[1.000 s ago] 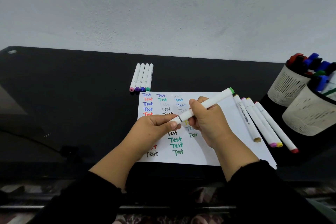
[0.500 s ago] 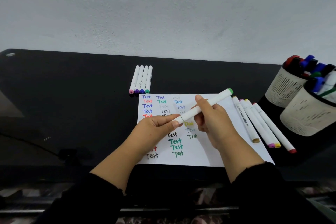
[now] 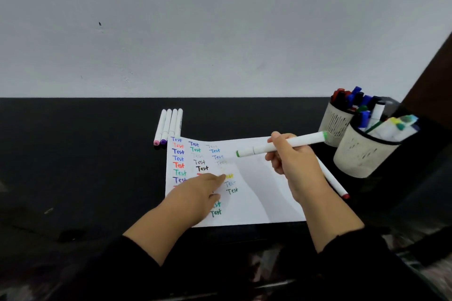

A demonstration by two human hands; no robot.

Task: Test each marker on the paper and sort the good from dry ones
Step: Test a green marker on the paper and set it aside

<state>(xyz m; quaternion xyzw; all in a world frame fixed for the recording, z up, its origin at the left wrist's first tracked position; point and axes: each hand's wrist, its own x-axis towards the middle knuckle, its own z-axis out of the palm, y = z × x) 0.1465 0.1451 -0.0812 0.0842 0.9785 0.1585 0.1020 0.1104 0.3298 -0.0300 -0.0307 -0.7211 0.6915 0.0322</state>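
Observation:
My right hand [image 3: 294, 164] grips a white marker with green ends [image 3: 259, 148], held almost level above the right half of the paper and pointing left. The white paper [image 3: 256, 203] lies on the black table and carries several coloured "Test" words in columns. Resting flat on the paper's left half, my left hand [image 3: 198, 195] holds nothing that I can see and covers some of the words. A row of several white markers [image 3: 168, 124] lies just beyond the paper's top left corner. One white marker with a red end [image 3: 336, 184] shows beside my right wrist.
Two pale mesh cups stand at the right: the far cup [image 3: 333, 122] holds red, blue and black markers, the near cup [image 3: 359, 154] holds white ones with coloured caps. A dark brown upright [image 3: 433, 85] rises at the far right. The black table [image 3: 80, 154] stretches left.
My left hand let go of the marker's end and dropped onto the paper. My right hand carried the marker up and to the right, now capped at both ends.

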